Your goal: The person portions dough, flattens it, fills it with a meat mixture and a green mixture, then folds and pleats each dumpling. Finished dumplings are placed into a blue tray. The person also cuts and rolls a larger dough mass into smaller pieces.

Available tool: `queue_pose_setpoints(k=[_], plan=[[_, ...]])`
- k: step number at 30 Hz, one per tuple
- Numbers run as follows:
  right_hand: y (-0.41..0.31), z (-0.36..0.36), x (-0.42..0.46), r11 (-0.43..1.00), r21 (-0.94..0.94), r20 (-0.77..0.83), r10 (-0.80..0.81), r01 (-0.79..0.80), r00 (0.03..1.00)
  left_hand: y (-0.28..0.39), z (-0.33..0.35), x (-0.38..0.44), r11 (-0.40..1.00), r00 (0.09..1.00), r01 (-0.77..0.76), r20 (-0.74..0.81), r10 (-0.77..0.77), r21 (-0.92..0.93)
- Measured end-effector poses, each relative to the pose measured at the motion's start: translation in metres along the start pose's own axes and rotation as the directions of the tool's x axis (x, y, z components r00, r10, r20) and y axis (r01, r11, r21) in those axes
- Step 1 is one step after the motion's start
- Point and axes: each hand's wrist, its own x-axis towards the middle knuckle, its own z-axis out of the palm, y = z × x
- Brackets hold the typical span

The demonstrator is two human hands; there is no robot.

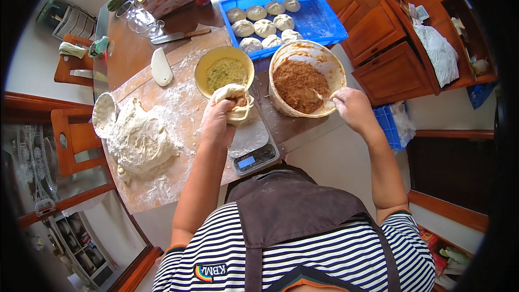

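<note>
Cupped in my left hand (218, 121) is a dough wrapper (239, 114), its rim raised around some brown filling (240, 101). It is held over the pan of a digital kitchen scale (250, 140). My right hand (352, 106) grips the handle of a metal spoon (319, 96), whose bowl end is sunk in the brown filling (299, 83) inside a white tub (341, 63). Just beyond my left hand stands a yellow bowl (198, 74) with a pale filling flecked with green (227, 74).
A large dough mass (140, 140) lies on the floured board (188, 107) at left, near a white dough scraper (161, 68). Behind are a knife (180, 35), glasses (142, 20) and a blue tray (320, 20) with several filled buns (264, 27). Wooden cabinets (389, 69) stand at right.
</note>
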Motion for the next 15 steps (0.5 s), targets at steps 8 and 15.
queue_pose_setpoints(k=[8, 15], plan=[[-0.148, 0.063, 0.078, 0.887, -0.045, -0.046, -0.462, 0.460, 0.886, 0.047, -0.080, -0.017, 0.944, 0.999, -0.025, 0.022, 0.034, -0.330], [-0.178, 0.186, 0.186, 0.876, -0.255, 0.325, -0.322, 0.410, 0.889, 0.060, -0.117, -0.016, 0.990, 0.989, -0.128, -0.079, 0.123, -0.058]])
